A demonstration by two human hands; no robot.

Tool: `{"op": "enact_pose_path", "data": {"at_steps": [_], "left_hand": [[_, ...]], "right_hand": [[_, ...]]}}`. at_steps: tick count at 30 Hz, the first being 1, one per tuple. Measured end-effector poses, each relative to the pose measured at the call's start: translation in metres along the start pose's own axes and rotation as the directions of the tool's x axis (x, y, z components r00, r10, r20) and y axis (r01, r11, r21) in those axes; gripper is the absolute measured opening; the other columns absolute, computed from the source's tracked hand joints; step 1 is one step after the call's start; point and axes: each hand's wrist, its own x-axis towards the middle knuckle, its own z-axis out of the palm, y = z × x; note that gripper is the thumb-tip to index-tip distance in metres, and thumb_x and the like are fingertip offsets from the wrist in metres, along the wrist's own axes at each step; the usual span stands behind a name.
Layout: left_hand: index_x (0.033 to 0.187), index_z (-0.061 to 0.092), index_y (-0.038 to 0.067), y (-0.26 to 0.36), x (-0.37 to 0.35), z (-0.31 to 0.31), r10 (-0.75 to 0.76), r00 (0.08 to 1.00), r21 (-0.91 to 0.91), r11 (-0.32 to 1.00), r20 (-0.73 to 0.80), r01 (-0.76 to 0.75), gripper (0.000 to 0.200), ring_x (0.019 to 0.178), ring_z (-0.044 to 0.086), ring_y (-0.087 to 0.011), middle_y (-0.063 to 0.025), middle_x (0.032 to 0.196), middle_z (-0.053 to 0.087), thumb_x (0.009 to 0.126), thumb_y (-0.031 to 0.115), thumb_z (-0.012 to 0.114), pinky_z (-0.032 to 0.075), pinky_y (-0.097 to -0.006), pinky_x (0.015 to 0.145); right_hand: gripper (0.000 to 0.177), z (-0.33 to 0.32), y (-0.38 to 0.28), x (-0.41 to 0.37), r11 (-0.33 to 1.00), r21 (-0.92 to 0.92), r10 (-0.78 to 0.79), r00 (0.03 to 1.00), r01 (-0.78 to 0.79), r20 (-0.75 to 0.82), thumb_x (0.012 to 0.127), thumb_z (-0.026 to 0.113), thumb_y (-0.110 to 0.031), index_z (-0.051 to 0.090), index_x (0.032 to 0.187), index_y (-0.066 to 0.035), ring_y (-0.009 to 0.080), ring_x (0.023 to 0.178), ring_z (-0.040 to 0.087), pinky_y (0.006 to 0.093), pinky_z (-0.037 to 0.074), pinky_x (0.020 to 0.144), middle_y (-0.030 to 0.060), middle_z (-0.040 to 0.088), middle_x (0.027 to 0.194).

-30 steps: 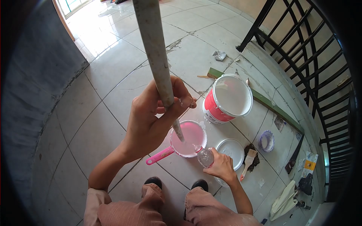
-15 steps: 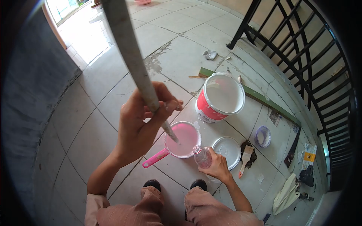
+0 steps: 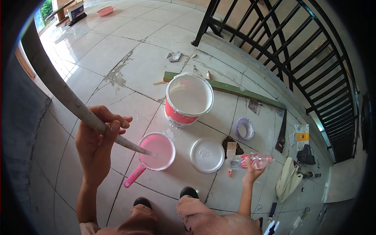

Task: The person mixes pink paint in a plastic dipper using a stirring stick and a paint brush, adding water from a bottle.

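Note:
My left hand (image 3: 96, 143) is wrapped round a long grey-white pole (image 3: 74, 105). The pole's lower end dips into pale liquid in a pink dipper (image 3: 166, 143), whose handle points toward my feet. Out to the right, my right hand (image 3: 253, 172) grips a clear plastic bottle (image 3: 256, 160) with a red label, lying roughly level above a paintbrush (image 3: 231, 149). Between the dipper and the bottle lies a round white lid (image 3: 207, 155). A red and white bucket (image 3: 181, 115) stands behind the dipper.
A green bar (image 3: 243, 93) lies behind the bucket. A purple-rimmed bowl (image 3: 245, 129), a handsaw (image 3: 281, 135) and a cream cloth bag (image 3: 288, 180) are on the right. Black railing (image 3: 290, 72) runs along the upper right. A grey wall (image 3: 23, 117) stands at left.
My right hand has carried the bottle right, from beside the dipper to over the paintbrush, and tipped it level. The view has shifted, and the pole leans more.

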Motion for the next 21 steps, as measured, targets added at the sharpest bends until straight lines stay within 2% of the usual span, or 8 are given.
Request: {"op": "enact_pose_path", "data": {"at_steps": [2,5,8,11,14,17,20,21], "left_hand": [[0.099,0.047,0.003,0.001,0.000,0.000,-0.007,1.000,0.006,1.000,0.014,0.007,0.008,0.086,0.066,-0.0236,-0.0073,0.079,0.059,0.092,-0.001,0.045,0.054,-0.0310,0.069],[0.100,0.047,0.003,0.003,0.001,0.002,-0.010,1.000,0.021,1.000,0.018,0.010,0.008,0.088,0.066,-0.0248,-0.0077,0.079,0.060,0.093,0.000,0.045,0.054,-0.0301,0.068],[0.100,0.047,0.002,0.004,0.001,0.004,-0.028,1.000,0.019,0.999,0.006,0.028,0.008,0.088,0.066,-0.0245,-0.0077,0.079,0.061,0.093,0.000,0.046,0.054,-0.0298,0.068],[0.102,0.047,0.000,0.005,0.001,0.003,-0.005,0.999,0.001,1.000,0.038,0.004,0.013,0.085,0.065,-0.0203,-0.0078,0.081,0.059,0.092,0.004,0.054,0.053,-0.0318,0.074],[0.101,0.047,-0.001,0.008,0.000,0.006,-0.016,0.999,0.010,1.000,0.052,0.016,0.012,0.086,0.065,-0.0205,-0.0079,0.084,0.057,0.092,0.002,0.053,0.053,-0.0313,0.074],[0.101,0.049,-0.003,0.002,0.000,0.008,-0.006,0.998,-0.080,0.997,0.069,0.011,0.013,0.089,0.064,-0.0205,-0.0084,0.090,0.057,0.089,-0.004,0.054,0.054,-0.0308,0.076],[0.101,0.049,-0.003,0.007,0.002,0.008,-0.014,0.994,-0.011,1.000,0.106,0.016,0.014,0.089,0.065,-0.0201,-0.0079,0.089,0.058,0.088,-0.004,0.055,0.055,-0.0310,0.076],[0.101,0.049,-0.003,0.005,0.001,0.008,-0.011,0.994,-0.020,1.000,0.113,0.013,0.014,0.089,0.066,-0.0193,-0.0078,0.090,0.059,0.089,-0.003,0.055,0.055,-0.0308,0.075]], "right_hand": [[0.067,-0.024,0.022,0.022,0.993,-0.087,-0.091,0.979,0.076,-0.183,0.066,0.081,-0.001,0.044,0.121,-0.004,0.0164,0.092,0.059,0.0306,0.051,0.082,0.0067,0.057,0.106],[0.074,-0.041,0.046,0.040,0.979,-0.148,-0.183,0.931,0.142,-0.316,0.066,0.081,-0.001,0.040,0.127,-0.003,0.0182,0.095,0.059,0.0306,0.051,0.083,0.0082,0.055,0.110],[0.079,-0.052,0.064,0.045,0.970,-0.217,-0.162,0.955,0.108,-0.249,0.066,0.081,0.000,0.036,0.131,-0.002,0.0184,0.097,0.059,0.0302,0.053,0.081,0.0091,0.054,0.112],[0.079,-0.064,0.085,0.049,0.974,-0.210,-0.133,0.967,0.086,-0.219,0.066,0.080,0.001,0.035,0.131,-0.002,0.0185,0.099,0.059,0.0290,0.054,0.078,0.0089,0.054,0.111],[0.080,-0.060,0.086,0.044,0.967,-0.225,-0.165,0.967,0.121,-0.192,0.066,0.081,0.000,0.034,0.132,-0.002,0.0183,0.097,0.059,0.0292,0.055,0.076,0.0098,0.054,0.114],[0.084,-0.056,0.080,0.039,0.993,-0.119,-0.030,0.980,0.006,-0.199,0.066,0.083,-0.003,0.033,0.133,-0.002,0.0195,0.102,0.057,0.0307,0.053,0.082,0.0111,0.051,0.120],[0.078,-0.083,0.120,0.049,0.949,-0.276,-0.208,0.963,0.155,-0.172,0.067,0.082,-0.003,0.036,0.129,-0.004,0.0189,0.099,0.057,0.0305,0.052,0.082,0.0121,0.050,0.118],[0.076,-0.085,0.117,0.049,0.942,-0.294,-0.214,0.965,0.164,-0.150,0.067,0.082,-0.005,0.036,0.128,-0.003,0.0199,0.103,0.056,0.0320,0.051,0.086,0.0127,0.048,0.121]]}}
